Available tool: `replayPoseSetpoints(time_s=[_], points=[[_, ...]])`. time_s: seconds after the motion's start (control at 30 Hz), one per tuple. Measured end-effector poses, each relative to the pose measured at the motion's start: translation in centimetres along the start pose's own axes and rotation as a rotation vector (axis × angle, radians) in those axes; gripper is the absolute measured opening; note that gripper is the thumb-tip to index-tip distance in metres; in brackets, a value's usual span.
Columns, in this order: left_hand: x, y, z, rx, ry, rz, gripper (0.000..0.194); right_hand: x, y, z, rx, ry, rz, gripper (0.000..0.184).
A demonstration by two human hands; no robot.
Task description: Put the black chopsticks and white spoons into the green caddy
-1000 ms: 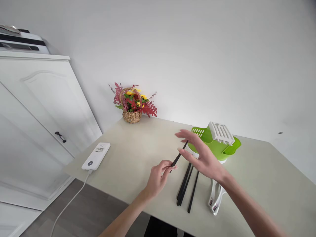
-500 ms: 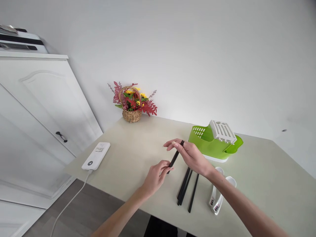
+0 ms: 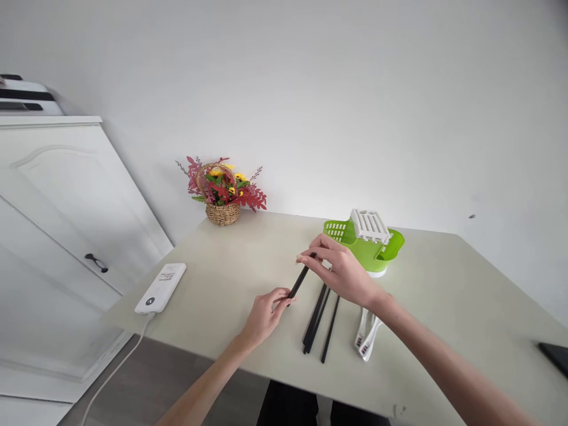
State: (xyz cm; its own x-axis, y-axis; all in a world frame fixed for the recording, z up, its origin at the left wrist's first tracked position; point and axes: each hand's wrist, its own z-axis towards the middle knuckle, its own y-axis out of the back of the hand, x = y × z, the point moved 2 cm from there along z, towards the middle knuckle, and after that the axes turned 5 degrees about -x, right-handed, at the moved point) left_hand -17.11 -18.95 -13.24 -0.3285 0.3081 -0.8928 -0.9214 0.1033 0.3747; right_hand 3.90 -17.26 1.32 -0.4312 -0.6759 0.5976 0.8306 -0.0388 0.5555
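Black chopsticks, apparently a pair, are held at a slant above the table between both hands. At their lower end, my left hand pinches them between thumb and fingers. My right hand closes its fingertips round the upper end. Several more black chopsticks lie on the table just right of the held ones, their far ends partly hidden by my right hand. Two white spoons rest under my right forearm, which covers their bowls. Behind my right hand stands a green utensil holder with a white slotted top.
A wicker basket of artificial flowers sits at the table's back left. A white power bank with a cable lies near the left edge. One dark flat object is at the right edge. A white cabinet stands to the left.
My right hand's fingers have curled round the chopsticks' upper end, where before they were straighter. The camera view has shifted to the right, so everything on the table appears further left.
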Motion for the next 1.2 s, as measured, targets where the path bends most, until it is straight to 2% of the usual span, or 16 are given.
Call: replayPoseSetpoints(time_s=[0.2,0.3,0.37,0.47,0.57,0.67,0.77,0.93,1.07,1.2], points=[[-0.8,-2.0,0.8,0.024,-0.061,0.01,0.025,-0.1,2.7,-1.7,0.0,-0.033,-0.026,0.043],[-1.5,-2.8,1.9,-0.006,-0.104,0.058,0.027,-0.2,4.4,-2.3,-0.041,-0.025,-0.045,0.043],[-1.8,-3.1,2.8,-0.06,-0.132,0.121,0.029,-0.4,6.0,-2.2,-0.12,-0.027,-0.082,0.044],[-1.2,-3.1,4.0,-0.148,-0.13,0.2,0.04,-0.9,9.0,-1.2,-0.323,-0.087,-0.144,0.046],[0.0,-2.8,4.5,-0.14,-0.046,0.174,0.037,-1.6,12.3,0.9,-0.508,-0.122,-0.202,0.05],[0.8,-2.6,4.5,-0.103,0.053,0.073,0.039,-3.1,14.6,3.7,-0.607,-0.092,-0.306,0.055],[0.7,-2.4,4.2,-0.099,0.083,0.015,0.043,-5.8,15.4,6.6,-0.553,-0.125,-0.372,0.058],[0.5,-2.4,4.0,-0.087,0.1,0.011,0.045,-11.3,13.7,9.9,-0.225,-0.304,-0.408,0.061],[1.0,-2.4,4.1,-0.076,0.114,0.004,0.044,-14.9,11.9,10.8,-0.1,-0.366,-0.395,0.057],[1.3,-2.5,4.1,-0.065,0.13,0.021,0.044,-17.8,11.1,10.7,-0.046,-0.441,-0.376,0.057]])
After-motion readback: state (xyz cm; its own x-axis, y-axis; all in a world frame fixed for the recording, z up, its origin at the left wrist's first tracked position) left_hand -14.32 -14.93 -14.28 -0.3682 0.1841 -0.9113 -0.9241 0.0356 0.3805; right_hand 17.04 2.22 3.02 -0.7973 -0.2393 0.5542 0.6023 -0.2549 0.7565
